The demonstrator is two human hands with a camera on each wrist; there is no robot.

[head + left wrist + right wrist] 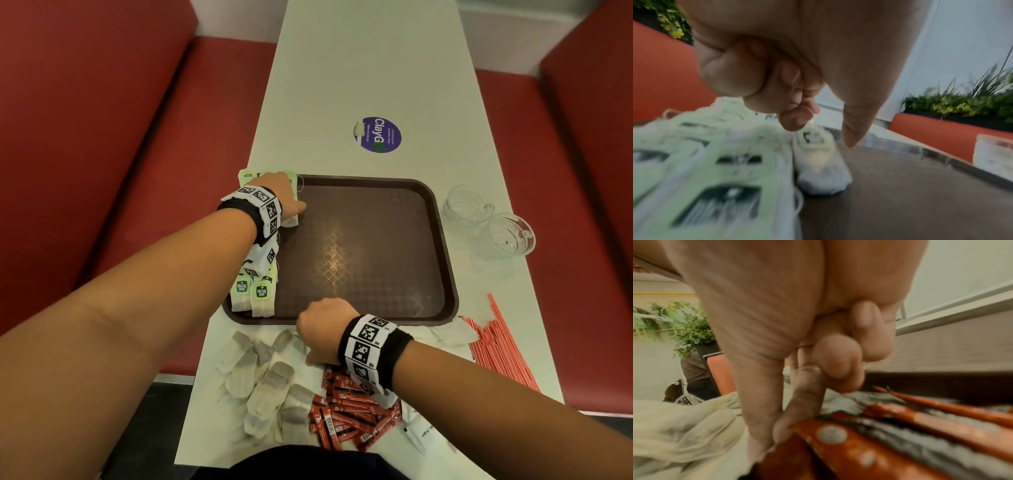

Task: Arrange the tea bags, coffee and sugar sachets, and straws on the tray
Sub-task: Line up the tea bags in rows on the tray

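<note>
A brown tray (359, 246) lies on the white table. Tea bags with green tags (253, 294) line its left edge. My left hand (277, 195) hovers over the far end of that row. In the left wrist view its fingers (764, 84) are curled with the thumb pointing down. A tea bag (822, 175) lies on the tray (900, 194) just below, and nothing shows in the grip. My right hand (322, 329) is down by the tray's near rim, between the loose tea bags (263, 377) and the red sachets (349, 411). Its thumb and forefinger pinch the end of a red sachet (838, 451).
Red-and-white straws (496, 342) lie at the right of the tray's near corner. Two glass cups (466, 205) (510, 233) stand to the tray's right. A purple sticker (376, 134) marks the table beyond. White sachets (421, 435) lie near me. Red benches flank the table.
</note>
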